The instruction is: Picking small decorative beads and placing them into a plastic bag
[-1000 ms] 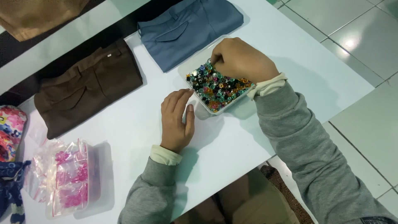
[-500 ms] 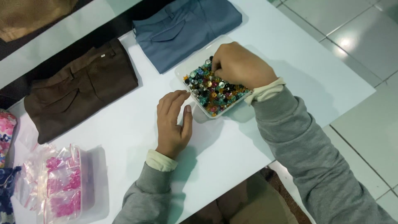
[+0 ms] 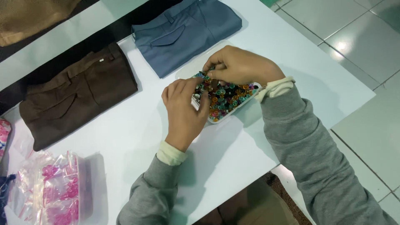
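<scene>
A small white tray [image 3: 220, 119] full of several bright, many-coloured beads [image 3: 227, 99] sits on the white table [image 3: 137, 137]. My left hand [image 3: 185, 112] lies over the tray's left end, fingers curled on the beads and rim. My right hand [image 3: 239, 66] hovers over the tray's far side, fingertips pinched together on a small bead or two. What exactly sits between those fingertips is too small to tell. Both arms wear grey sleeves with pale cuffs.
Folded blue trousers [image 3: 187, 33] lie just beyond the tray, folded brown trousers [image 3: 77, 93] to the left. A clear bag of pink beads [image 3: 58, 193] rests on a clear box at the near left. The table edge runs close on the right, tiled floor [image 3: 358, 46] beyond.
My left hand has moved from the bare table onto the tray's left end. My right hand has lifted slightly, pinching at beads. The view has shifted closer.
</scene>
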